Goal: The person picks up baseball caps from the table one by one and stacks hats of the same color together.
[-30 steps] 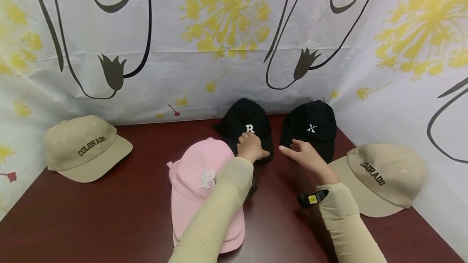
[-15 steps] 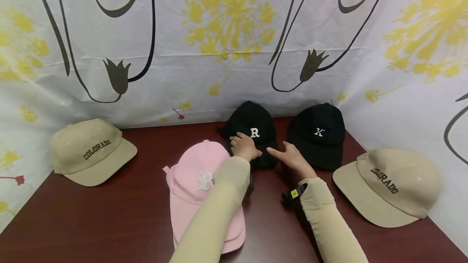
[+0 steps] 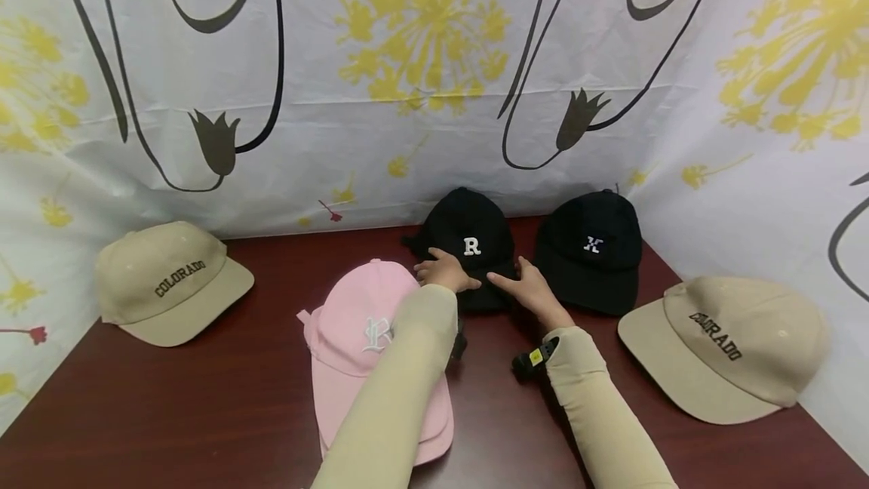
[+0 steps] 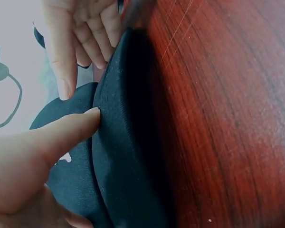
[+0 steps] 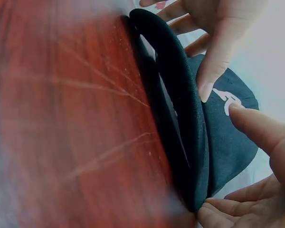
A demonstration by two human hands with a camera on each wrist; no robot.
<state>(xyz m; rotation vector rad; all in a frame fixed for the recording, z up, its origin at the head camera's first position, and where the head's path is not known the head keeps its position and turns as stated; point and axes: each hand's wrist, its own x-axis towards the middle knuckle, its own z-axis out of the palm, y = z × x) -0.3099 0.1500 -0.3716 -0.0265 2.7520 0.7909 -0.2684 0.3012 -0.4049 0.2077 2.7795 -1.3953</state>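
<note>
A black baseball cap with a white R stands at the back middle of the table. My left hand is at its left side; in the left wrist view the thumb touches the brim by the crown seam. In the right wrist view the left fingers spread loosely beside the brim. My right hand is at the brim's right corner, fingertips touching its edge. The right thumb stands over the crown near the letter. The left hand partly covers the brim in the head view.
A second black cap stands close by the right hand. Stacked pink caps lie under the left forearm. Beige COLORADO caps stand at the left and right. A printed cloth hangs behind the dark red table.
My right hand has moved left from the second black cap to the brim of the R cap. My left hand has shifted slightly left and down. The view has shifted a little.
</note>
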